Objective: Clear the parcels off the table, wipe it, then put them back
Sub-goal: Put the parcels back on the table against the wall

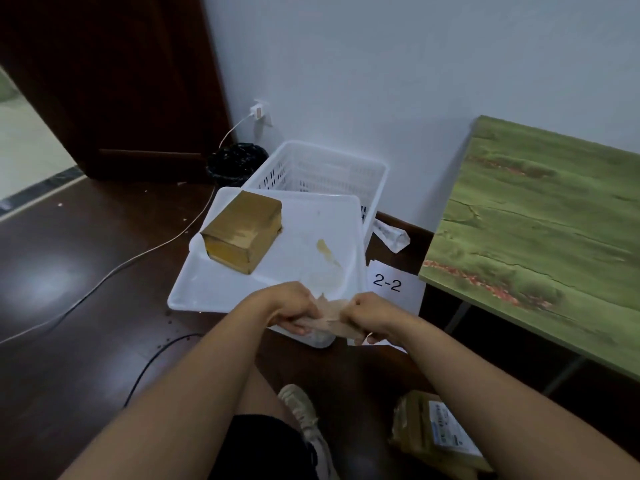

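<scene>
Green table [540, 223] at right, against wall. White tray [214, 289] on dark floor left of table, white basket [322, 168] behind. Brown parcel [242, 233] inside tray, far-left corner. Second parcel [436, 434] on floor, bottom right, beside shoe [301, 410]. Paper sheet [391, 282] marked "2-2" between tray and table. Left hand [291, 306] and right hand [370, 317], fingers curled, gripping crumpled tan rag [332, 315] between them, over tray's near edge.
</scene>
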Demonstrator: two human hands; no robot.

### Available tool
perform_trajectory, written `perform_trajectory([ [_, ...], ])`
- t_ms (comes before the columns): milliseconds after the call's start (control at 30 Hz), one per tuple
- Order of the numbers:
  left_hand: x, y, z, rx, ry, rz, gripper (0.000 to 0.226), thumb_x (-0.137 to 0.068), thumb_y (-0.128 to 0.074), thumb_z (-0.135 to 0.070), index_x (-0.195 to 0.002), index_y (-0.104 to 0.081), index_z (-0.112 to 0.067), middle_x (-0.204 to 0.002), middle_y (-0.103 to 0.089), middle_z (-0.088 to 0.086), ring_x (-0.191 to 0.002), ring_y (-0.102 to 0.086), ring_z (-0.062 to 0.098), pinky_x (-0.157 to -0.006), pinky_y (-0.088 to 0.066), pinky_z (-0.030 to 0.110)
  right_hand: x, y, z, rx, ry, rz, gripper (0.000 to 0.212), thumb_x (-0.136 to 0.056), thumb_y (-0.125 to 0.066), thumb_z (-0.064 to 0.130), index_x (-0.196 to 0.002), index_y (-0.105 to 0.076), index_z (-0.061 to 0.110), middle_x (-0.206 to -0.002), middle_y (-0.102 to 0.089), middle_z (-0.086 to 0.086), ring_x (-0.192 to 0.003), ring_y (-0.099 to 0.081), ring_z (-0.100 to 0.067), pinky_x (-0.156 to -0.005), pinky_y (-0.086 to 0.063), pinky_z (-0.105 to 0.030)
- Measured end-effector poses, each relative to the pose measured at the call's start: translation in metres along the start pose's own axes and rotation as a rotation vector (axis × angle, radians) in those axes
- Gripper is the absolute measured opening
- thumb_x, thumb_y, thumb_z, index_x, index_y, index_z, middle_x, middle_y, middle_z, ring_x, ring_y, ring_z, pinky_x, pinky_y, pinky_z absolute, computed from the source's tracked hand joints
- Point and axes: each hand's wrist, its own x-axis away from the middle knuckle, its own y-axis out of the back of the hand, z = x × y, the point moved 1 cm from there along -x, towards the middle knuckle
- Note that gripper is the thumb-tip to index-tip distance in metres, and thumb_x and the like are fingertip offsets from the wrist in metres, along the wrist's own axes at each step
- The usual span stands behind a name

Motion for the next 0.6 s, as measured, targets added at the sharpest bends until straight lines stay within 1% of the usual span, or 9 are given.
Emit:
perform_trajectory([
  [67, -0.012, 0.008, 0.005, 0.026, -0.013, -0.1, 0.004, -0.091, -0.061, -0.005, -0.089, -0.058, -0.005, -0.065, -0.058, 0.013, -0.047, -0.057, 0.017, -0.045, -0.051, 0.024, -0.017, -0.004, 0.004, 0.037, 0.012, -0.039, 0.008, -0.087, -0.053, 0.011, -0.079, -0.052, 0.008, -0.07, -0.058, -0.019, -0.055, -0.047, -0.023, -0.045, -0.034, -0.024],
  [133, -0.024, 0.017, 0.009, 0.102, -0.028, -0.199, 0.01, -0.09, -0.06, 0.0, -0.086, -0.053, -0.007, -0.066, -0.053, 0.012, -0.049, -0.053, 0.018, -0.044, -0.049, 0.024, -0.039, -0.008, 0.012, 0.042, 0.033, -0.102, 0.015, -0.086, -0.054, 0.009, -0.073, -0.047, 0.012, -0.067, -0.052, -0.011, -0.056, -0.045, -0.021, -0.048, -0.036, -0.026],
  [200, -0.035, 0.025, 0.011, 0.168, -0.051, -0.299, 0.013, -0.088, -0.057, 0.005, -0.089, -0.052, -0.007, -0.072, -0.053, 0.013, -0.055, -0.052, 0.019, -0.047, -0.048, 0.024, -0.059, -0.012, 0.02, 0.025, 0.059, -0.163, 0.012, -0.085, -0.054, 0.01, -0.075, -0.05, 0.013, -0.077, -0.057, -0.013, -0.066, -0.054, -0.026, -0.057, -0.045, -0.031],
  [233, -0.041, 0.03, 0.011, 0.19, -0.07, -0.346, 0.015, -0.087, -0.056, 0.006, -0.093, -0.053, -0.008, -0.078, -0.055, 0.014, -0.06, -0.054, 0.021, -0.052, -0.049, 0.026, -0.068, -0.014, 0.023, 0.018, 0.069, -0.198, 0.006, -0.085, -0.052, 0.012, -0.079, -0.053, 0.013, -0.083, -0.061, -0.014, -0.073, -0.059, -0.028, -0.062, -0.048, -0.034],
  [333, -0.059, 0.038, 0.008, 0.241, -0.162, -0.454, 0.035, -0.083, -0.054, 0.003, -0.109, -0.049, -0.02, -0.093, -0.059, 0.013, -0.075, -0.056, 0.024, -0.067, -0.048, 0.033, -0.092, -0.013, 0.027, -0.016, 0.081, -0.314, 0.014, -0.09, -0.044, 0.02, -0.095, -0.055, 0.013, -0.099, -0.062, -0.011, -0.088, -0.061, -0.028, -0.068, -0.048, -0.033],
  [367, -0.064, 0.04, 0.004, 0.25, -0.203, -0.487, 0.04, -0.082, -0.054, 0.003, -0.111, -0.047, -0.024, -0.093, -0.06, 0.011, -0.075, -0.056, 0.022, -0.068, -0.048, 0.032, -0.098, -0.011, 0.029, -0.03, 0.082, -0.348, 0.016, -0.092, -0.043, 0.021, -0.1, -0.054, 0.013, -0.101, -0.061, -0.01, -0.09, -0.059, -0.027, -0.069, -0.045, -0.031],
  [433, -0.075, 0.042, -0.007, 0.257, -0.306, -0.554, 0.04, -0.082, -0.052, 0.004, -0.109, -0.051, -0.026, -0.096, -0.06, 0.005, -0.077, -0.055, 0.02, -0.068, -0.047, 0.031, -0.11, -0.006, 0.033, -0.055, 0.097, -0.413, 0.016, -0.095, -0.042, 0.02, -0.11, -0.047, 0.014, -0.102, -0.058, -0.01, -0.087, -0.057, -0.026, -0.066, -0.042, -0.03],
  [500, -0.09, 0.044, -0.02, 0.237, -0.373, -0.595, 0.032, -0.083, -0.05, 0.004, -0.1, -0.059, -0.022, -0.106, -0.061, 0.001, -0.09, -0.056, 0.02, -0.078, -0.049, 0.032, -0.124, 0.001, 0.035, -0.081, 0.126, -0.479, 0.015, -0.096, -0.041, 0.016, -0.111, -0.038, 0.017, -0.097, -0.057, -0.011, -0.078, -0.054, -0.024, -0.058, -0.039, -0.029],
  [600, -0.113, 0.047, -0.032, 0.196, -0.311, -0.578, 0.026, -0.085, -0.05, -0.001, -0.098, -0.066, -0.016, -0.104, -0.062, -0.005, -0.102, -0.055, 0.018, -0.09, -0.048, 0.032, -0.142, 0.007, 0.035, -0.071, 0.153, -0.498, 0.022, -0.097, -0.04, 0.013, -0.118, -0.034, 0.017, -0.098, -0.054, -0.012, -0.074, -0.051, -0.022, -0.05, -0.033, -0.028],
])
